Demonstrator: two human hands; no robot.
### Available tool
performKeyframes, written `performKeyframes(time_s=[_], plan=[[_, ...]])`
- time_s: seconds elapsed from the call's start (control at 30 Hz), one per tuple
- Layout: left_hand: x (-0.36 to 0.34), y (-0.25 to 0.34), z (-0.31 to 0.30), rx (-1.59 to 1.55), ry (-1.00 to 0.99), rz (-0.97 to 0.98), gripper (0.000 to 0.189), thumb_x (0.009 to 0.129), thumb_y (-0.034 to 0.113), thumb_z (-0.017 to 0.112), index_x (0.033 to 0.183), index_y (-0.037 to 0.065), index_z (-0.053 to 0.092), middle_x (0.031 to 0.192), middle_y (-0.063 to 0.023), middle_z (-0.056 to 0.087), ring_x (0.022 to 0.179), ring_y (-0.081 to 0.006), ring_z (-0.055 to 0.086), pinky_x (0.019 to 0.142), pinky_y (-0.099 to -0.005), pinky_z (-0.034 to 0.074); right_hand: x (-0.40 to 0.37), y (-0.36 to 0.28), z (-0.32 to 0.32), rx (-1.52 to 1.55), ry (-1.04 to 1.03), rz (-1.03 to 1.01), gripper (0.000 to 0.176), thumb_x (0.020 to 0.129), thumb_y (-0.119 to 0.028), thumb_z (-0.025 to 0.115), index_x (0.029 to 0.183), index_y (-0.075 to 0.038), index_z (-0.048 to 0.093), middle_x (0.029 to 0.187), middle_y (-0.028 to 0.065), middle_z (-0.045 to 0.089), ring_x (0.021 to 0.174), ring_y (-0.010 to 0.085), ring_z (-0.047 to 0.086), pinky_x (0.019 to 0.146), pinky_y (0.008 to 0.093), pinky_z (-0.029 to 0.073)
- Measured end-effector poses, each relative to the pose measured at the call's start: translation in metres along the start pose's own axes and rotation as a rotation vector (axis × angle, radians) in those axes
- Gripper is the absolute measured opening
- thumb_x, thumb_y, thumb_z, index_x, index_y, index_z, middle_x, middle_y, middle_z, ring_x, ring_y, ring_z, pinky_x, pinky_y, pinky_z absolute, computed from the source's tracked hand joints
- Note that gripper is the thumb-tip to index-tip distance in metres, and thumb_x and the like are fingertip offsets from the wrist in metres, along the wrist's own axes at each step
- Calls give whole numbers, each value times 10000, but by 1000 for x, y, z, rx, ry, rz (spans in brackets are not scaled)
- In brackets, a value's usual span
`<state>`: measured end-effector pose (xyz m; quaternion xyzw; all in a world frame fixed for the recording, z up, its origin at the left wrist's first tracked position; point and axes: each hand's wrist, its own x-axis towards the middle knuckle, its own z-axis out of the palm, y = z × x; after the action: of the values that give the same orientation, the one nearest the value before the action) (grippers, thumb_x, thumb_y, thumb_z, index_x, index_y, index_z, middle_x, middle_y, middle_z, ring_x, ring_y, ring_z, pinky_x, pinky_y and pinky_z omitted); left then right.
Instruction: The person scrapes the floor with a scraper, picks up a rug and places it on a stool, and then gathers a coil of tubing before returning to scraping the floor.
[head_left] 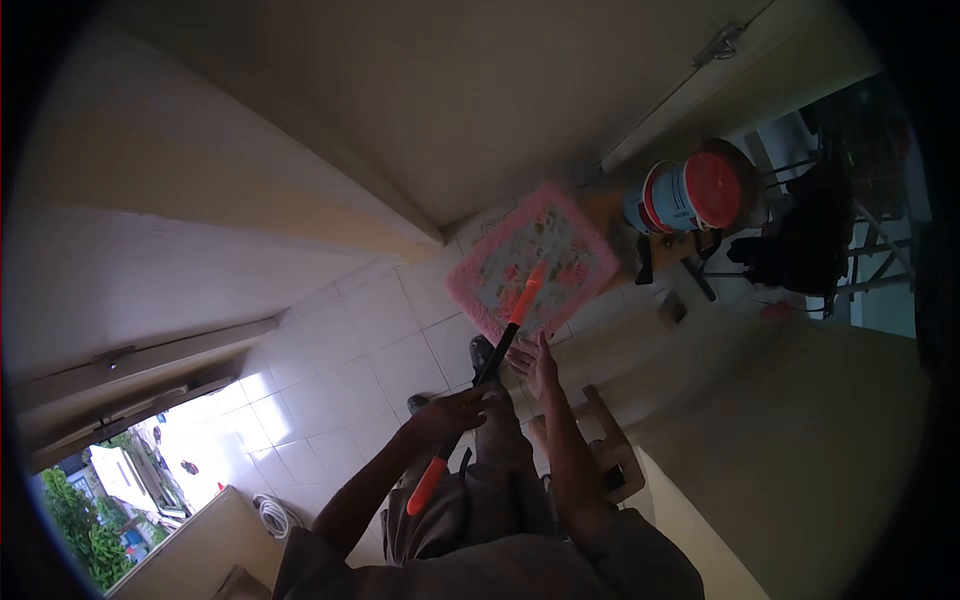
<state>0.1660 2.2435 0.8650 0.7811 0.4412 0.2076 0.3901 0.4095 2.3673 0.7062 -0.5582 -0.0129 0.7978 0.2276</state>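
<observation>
Rod runs through the left hand, apparently gripped mid-length.

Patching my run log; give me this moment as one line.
left hand: grips black-and-orange stick | right hand: open, near stick | ahead: pink-edged mat

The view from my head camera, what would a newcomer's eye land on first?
Probably the black stick with glowing orange ends, held aslant in your left hand at the middle of the view. Just beyond it lies the pink-edged floral mat on the tiles, and the red-lidded blue bucket stands out at upper right.
</observation>
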Motion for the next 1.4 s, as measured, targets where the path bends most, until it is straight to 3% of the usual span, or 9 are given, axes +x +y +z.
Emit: performKeyframes(time_s=[0.03, 0.27, 0.33, 0.43, 0.6, 0.83, 0.97, 1.13, 1.4], plan=[[19, -14, 4, 17, -33, 33, 364, 919, 83, 638, 1283, 100, 639, 1597, -76, 431, 1465, -228, 427, 1002, -337, 575, -24, -14, 22, 106, -229, 64, 736, 1002, -554, 601, 1478, -12, 455, 1203, 186, 694, 1016, 291, 674, 947, 397, 523], [98, -78, 46, 339, 51, 145, 784, 840, 83, 681, 1564, 167, 394, 1638, -118, 348, 1409, -279, 481, 1011, -377, 561, 27, -44, 53, -217, -77, -281, 75, 987, -102, 566, 959, -33, 559, 789, 54, 570, 686, 173, 575, 664, 322, 489], [79, -63, 30, 423, 162, 28, 816, 820, 124, 722, 1555, 159, 370, 1639, -134, 327, 1433, -295, 444, 992, -399, 573, 60, -58, 51, -243, 20, -363, 122, 941, 2, 574, 856, -60, 512, 730, 32, 523, 588, 143, 529, 551, 299, 450], [17, -24, -7, 46, 52, -595, 865, 830, 110, 713, 1586, 189, 300, 1657, -136, 292, 1383, -332, 504, 974, -441, 572, 123, -73, 49, -352, 256, -452, 187, 931, 12, 611, 803, -42, 485, 696, 50, 553, 500, 140, 520, 434, 300, 408], [-174, 11, 52, -256, 496, -1266, 459, 945, 149, 628, 1401, 132, 577, 1436, -130, 591, 1292, -358, 585, 1050, -463, 510, 198, -70, 12, -677, 392, -286, 258, 936, -108, 655, 977, 106, 517, 810, 145, 639, 563, 221, 629, 494, 356, 572], [-371, 152, 205, -464, 1033, -1825, 349, 939, 153, 651, 1286, 132, 680, 1242, -122, 712, 1138, -292, 685, 1000, -425, 532, 190, -28, 10, -1109, 379, -142, 302, 888, -99, 669, 1036, 121, 525, 889, 169, 653, 615, 236, 651, 500, 356, 562], [-383, 206, 237, -522, 1486, -1743, 250, 993, 169, 639, 1206, 57, 709, 1023, -119, 761, 838, -220, 748, 775, -363, 596, 95, 41, 91, -998, 255, -191, 251, 844, -6, 595, 1069, 94, 545, 840, 151, 656, 608, 240, 644, 498, 350, 538], [-413, 235, 199, -677, 2064, -1401, 265, 1028, 204, 639, 1129, -28, 717, 840, -110, 748, 585, -126, 685, 499, -256, 533, 63, 133, 138, -1542, -61, -133, 271, 993, -147, 517, 1129, 87, 534, 813, 163, 695, 714, 289, 719, 588, 412, 608], [-555, 385, 39, 202, 2419, -517, 163, 947, 36, 716, 1109, 27, 731, 979, -105, 783, 832, -187, 768, 701, -301, 623, -43, 307, 239, -1912, -360, 43, 320, 1019, -166, 512, 1263, 42, 521, 1077, 248, 677, 936, 362, 725, 740, 462, 646]])
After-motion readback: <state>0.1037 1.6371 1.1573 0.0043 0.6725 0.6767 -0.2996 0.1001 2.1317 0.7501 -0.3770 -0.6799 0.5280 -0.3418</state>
